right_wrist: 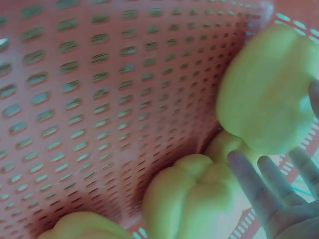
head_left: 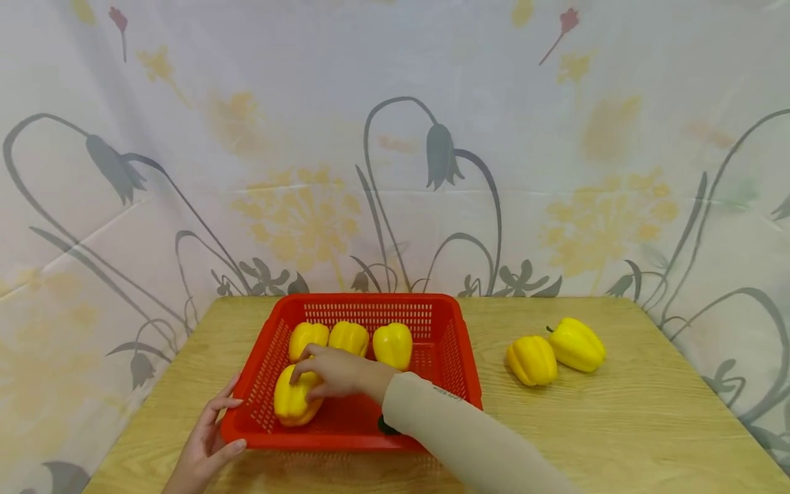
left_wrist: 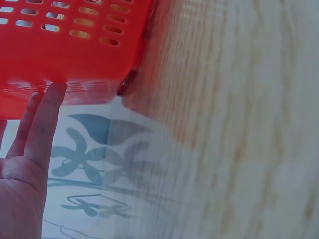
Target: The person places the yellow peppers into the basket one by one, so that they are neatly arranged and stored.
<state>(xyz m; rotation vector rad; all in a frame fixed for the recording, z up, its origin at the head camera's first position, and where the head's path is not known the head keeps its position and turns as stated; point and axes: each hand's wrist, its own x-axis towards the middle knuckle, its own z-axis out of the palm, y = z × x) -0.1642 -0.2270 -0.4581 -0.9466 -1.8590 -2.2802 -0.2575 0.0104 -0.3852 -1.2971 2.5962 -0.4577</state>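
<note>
A red plastic basket [head_left: 345, 440] with slotted walls stands on the table. My left hand [head_left: 204, 439] holds its near left corner, thumb on the front and fingers along the left side; in the left wrist view fingertips meet the red wall. Reaching in from the right, my right hand [head_left: 339, 370] has its fingers and thumb around a yellow bell pepper [head_left: 290, 401] at the basket's near left. The right wrist view shows this bell pepper [right_wrist: 269, 89] tilted between thumb and fingers. Behind it are three more yellow bell peppers, one at the left [head_left: 308, 336], one beside it [head_left: 349, 336], another [head_left: 392, 345] farther right.
Right of the basket, a yellow bell pepper [head_left: 532, 360] and another with a dark stem [head_left: 577, 344] lie close together on the wooden table [head_left: 617, 425]. A dark green thing [head_left: 387, 426] shows partly beneath the right sleeve. A flower-printed cloth [head_left: 395, 151] hangs behind.
</note>
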